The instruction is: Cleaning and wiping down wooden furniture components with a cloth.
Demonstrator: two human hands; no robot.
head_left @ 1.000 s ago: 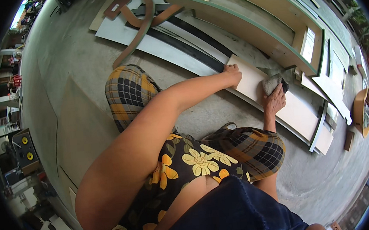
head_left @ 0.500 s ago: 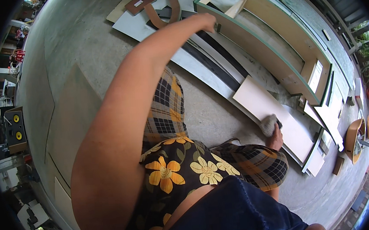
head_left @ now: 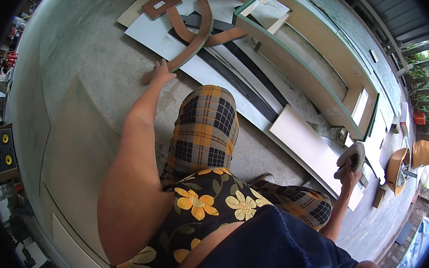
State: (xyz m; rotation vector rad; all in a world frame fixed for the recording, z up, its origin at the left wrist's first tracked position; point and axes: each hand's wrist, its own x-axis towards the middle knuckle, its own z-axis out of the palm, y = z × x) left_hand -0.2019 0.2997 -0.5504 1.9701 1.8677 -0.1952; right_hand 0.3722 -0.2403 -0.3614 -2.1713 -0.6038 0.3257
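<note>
At 2 o'clock, a box frame (head_left: 289, 66) is already joined up; the pale board (head_left: 305, 145) and curved brown strip (head_left: 192, 50) lie loose. The strip runs toward 1 o'clock from the left hand (head_left: 161, 75). Those fingers seem to touch its near end; I can't tell if they squeeze. At 4 o'clock, the right hand (head_left: 350, 175) grips a grey pad (head_left: 354, 155).

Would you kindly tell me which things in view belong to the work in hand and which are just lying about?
Seemingly in the work:
- grey pad, held in the right hand
- curved brown strip, at the left hand
- pale board, near the right hand

Probably just lying about:
- speaker with yellow cones
- yellow tub
- red pot
</note>
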